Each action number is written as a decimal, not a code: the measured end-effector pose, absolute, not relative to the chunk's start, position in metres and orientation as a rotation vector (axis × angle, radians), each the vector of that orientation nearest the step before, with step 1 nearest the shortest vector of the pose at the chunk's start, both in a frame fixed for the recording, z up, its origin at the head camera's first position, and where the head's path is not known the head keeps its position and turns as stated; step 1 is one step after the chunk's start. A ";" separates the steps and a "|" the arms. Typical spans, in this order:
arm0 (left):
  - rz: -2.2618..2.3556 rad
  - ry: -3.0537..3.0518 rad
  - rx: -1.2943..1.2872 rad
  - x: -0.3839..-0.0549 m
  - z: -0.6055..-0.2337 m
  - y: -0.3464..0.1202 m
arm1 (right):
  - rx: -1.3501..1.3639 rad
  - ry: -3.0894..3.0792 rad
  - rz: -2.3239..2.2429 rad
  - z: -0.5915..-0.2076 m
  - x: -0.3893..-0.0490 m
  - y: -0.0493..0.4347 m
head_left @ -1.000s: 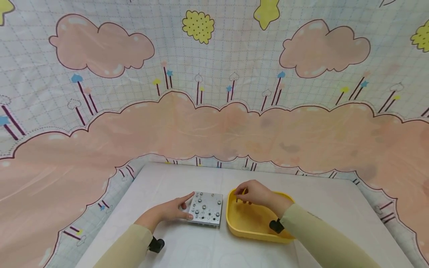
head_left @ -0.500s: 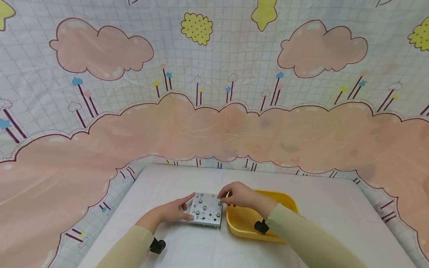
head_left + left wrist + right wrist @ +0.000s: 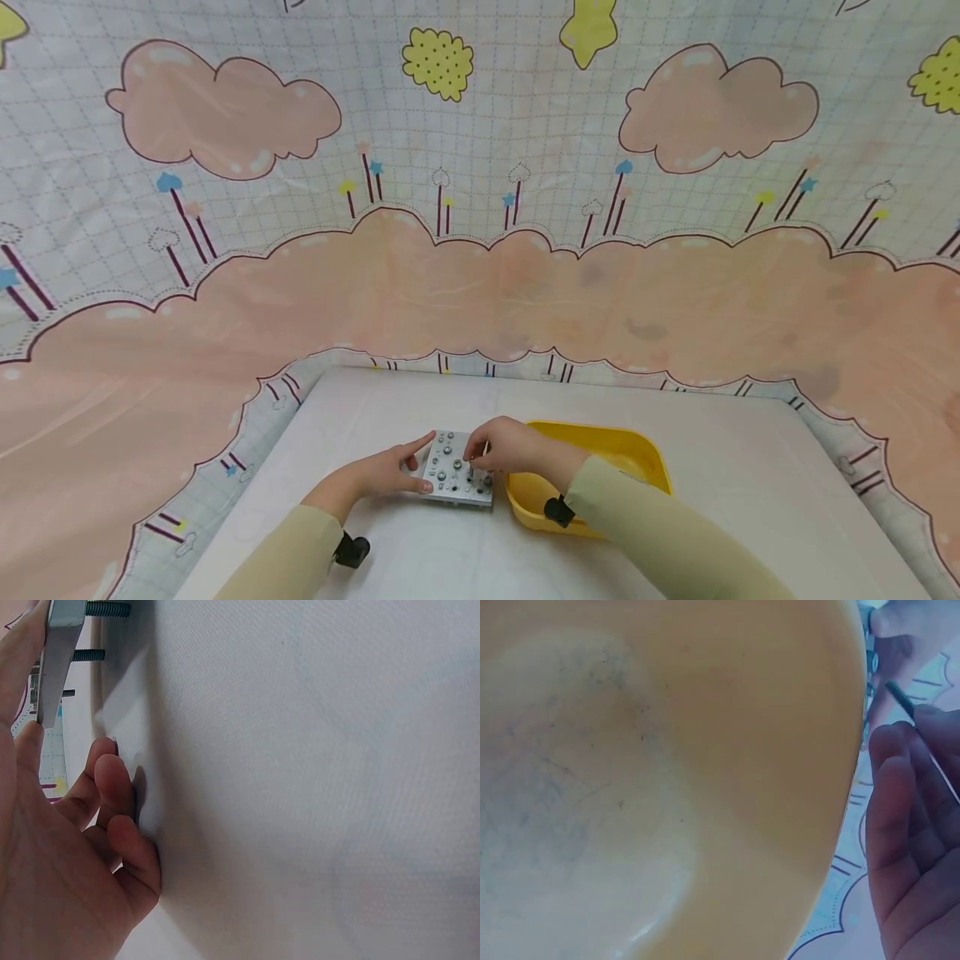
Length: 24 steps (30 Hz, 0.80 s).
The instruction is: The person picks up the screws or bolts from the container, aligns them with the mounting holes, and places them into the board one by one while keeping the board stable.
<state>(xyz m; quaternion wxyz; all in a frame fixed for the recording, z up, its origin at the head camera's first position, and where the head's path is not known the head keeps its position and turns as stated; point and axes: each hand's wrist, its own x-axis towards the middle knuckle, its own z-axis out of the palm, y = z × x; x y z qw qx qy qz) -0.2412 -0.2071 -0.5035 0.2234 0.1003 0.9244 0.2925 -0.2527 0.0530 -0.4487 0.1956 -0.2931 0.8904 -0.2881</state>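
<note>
A square silver metal plate (image 3: 453, 495) with several screws in its face lies on the table. My left hand (image 3: 378, 471) holds its left side, thumb at the near corner and index finger at the far one. In the left wrist view, threaded screw ends (image 3: 108, 609) stick out beneath the plate, and the other fingers are curled by the table. My right hand (image 3: 510, 444) is over the plate's right part, pinching a screw (image 3: 900, 699) between thumb and fingertips. Its threaded end points away from the fingers in the right wrist view. The fingers partly cover the plate's far right corner.
A yellow plastic tray (image 3: 637, 458) stands right of the plate, with my right forearm across it. Small dark marks show on its floor (image 3: 592, 750). The white table (image 3: 405, 392) ends at a patterned curtain (image 3: 480, 292) behind.
My right hand has moved left, from above the yellow tray to over the metal plate, carrying the screw. My left hand has stayed at the plate's edge.
</note>
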 end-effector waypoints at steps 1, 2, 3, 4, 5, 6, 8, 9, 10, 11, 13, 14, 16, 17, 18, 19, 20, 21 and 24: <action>0.804 2.554 0.281 -0.241 -0.504 -0.207 | -0.827 2.506 -0.784 -0.449 -0.253 0.052; 0.805 2.555 0.286 -0.242 -0.504 -0.208 | -0.829 2.516 -0.762 -0.449 -0.253 0.051; 0.806 2.555 0.287 -0.242 -0.504 -0.208 | -0.829 2.525 -0.741 -0.449 -0.253 0.050; 0.807 2.553 0.290 -0.242 -0.505 -0.208 | -0.829 2.532 -0.719 -0.449 -0.254 0.049; 0.811 2.552 0.291 -0.243 -0.505 -0.208 | -0.828 2.539 -0.696 -0.449 -0.254 0.047; 0.816 2.550 0.290 -0.243 -0.505 -0.208 | -0.824 2.546 -0.676 -0.449 -0.254 0.046; 0.825 2.548 0.284 -0.243 -0.506 -0.208 | -0.818 2.560 -0.635 -0.449 -0.254 0.044; 0.831 2.545 0.279 -0.243 -0.506 -0.208 | -0.813 2.564 -0.618 -0.450 -0.255 0.044; 0.830 2.547 0.277 -0.242 -0.506 -0.208 | -0.806 2.566 -0.608 -0.450 -0.255 0.043; 0.830 2.548 0.273 -0.243 -0.506 -0.208 | -0.799 2.567 -0.600 -0.451 -0.255 0.042; 0.826 2.550 0.272 -0.242 -0.507 -0.207 | -0.788 2.571 -0.581 -0.452 -0.256 0.040; 0.824 2.551 0.273 -0.242 -0.507 -0.207 | -0.782 2.571 -0.577 -0.452 -0.255 0.040; 0.822 2.552 0.274 -0.242 -0.507 -0.207 | -0.785 2.572 -0.569 -0.452 -0.255 0.039; 0.824 2.550 0.275 -0.242 -0.507 -0.207 | -0.793 2.575 -0.559 -0.452 -0.254 0.038; 0.824 2.551 0.276 -0.242 -0.507 -0.207 | -0.800 2.577 -0.550 -0.451 -0.254 0.037; 0.825 2.550 0.277 -0.242 -0.507 -0.207 | -0.811 2.577 -0.542 -0.451 -0.254 0.037; 0.825 2.550 0.281 -0.242 -0.506 -0.207 | -0.821 2.577 -0.532 -0.450 -0.254 0.036; 0.827 2.547 0.282 -0.242 -0.506 -0.207 | -0.832 2.577 -0.522 -0.451 -0.254 0.035; 0.829 2.545 0.286 -0.241 -0.505 -0.207 | -0.855 2.579 -0.482 -0.451 -0.254 0.034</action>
